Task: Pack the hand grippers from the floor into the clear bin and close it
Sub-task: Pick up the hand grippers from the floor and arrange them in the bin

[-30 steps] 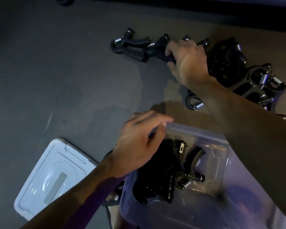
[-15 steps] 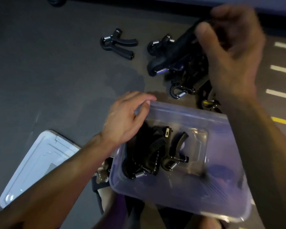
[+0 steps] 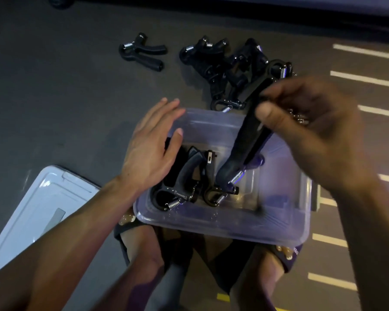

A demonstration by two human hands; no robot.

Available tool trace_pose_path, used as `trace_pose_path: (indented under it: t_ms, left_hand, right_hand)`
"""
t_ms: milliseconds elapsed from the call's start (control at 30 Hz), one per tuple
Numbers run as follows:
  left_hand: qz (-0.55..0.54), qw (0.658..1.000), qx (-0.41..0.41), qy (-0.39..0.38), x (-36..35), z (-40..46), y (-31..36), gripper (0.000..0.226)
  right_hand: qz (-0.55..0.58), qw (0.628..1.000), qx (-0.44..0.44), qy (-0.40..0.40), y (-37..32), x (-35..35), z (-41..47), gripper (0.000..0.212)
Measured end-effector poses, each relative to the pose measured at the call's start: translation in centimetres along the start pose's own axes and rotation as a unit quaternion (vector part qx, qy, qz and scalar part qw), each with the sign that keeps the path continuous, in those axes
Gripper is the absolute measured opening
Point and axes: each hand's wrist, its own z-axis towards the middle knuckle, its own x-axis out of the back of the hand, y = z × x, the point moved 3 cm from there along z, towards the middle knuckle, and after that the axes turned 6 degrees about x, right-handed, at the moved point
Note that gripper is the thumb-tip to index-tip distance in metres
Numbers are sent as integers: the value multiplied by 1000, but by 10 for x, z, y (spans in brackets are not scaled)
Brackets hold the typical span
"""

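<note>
The clear bin sits on the dark floor in front of my feet, with two or three black hand grippers lying in its left half. My right hand is shut on another black hand gripper, which hangs spring-end down over the bin's middle. My left hand rests with fingers spread on the bin's far-left corner and holds nothing. A pile of several black grippers lies on the floor just beyond the bin. One lone gripper lies further left.
The bin's clear lid lies flat on the floor to the left. My feet in sandals are right under the bin's near edge. White and yellow floor stripes run along the right side.
My right hand carried the gripper from above the floor pile down and toward me, over the bin. My left hand opened flatter on the bin's corner.
</note>
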Motion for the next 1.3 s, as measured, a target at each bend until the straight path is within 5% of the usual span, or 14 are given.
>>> trace_pose_path:
  t_ms: [433, 700, 900, 1300]
  left_hand:
    - [-7, 1000, 0, 10, -2, 2, -2, 39]
    - [-15, 1000, 2, 14, -1, 3, -2, 38]
    - [-14, 1000, -1, 15, -1, 2, -2, 37]
    - [-10, 1000, 0, 11, -1, 3, -2, 37]
  right_hand:
    - [-236, 934, -245, -106, 127, -72, -34, 26]
    - [-249, 909, -307, -137, 159, -90, -21, 22]
    - [-273, 910, -280, -136, 162, -91, -25, 27]
    - [-333, 869, -207, -301, 165, -98, -26, 45]
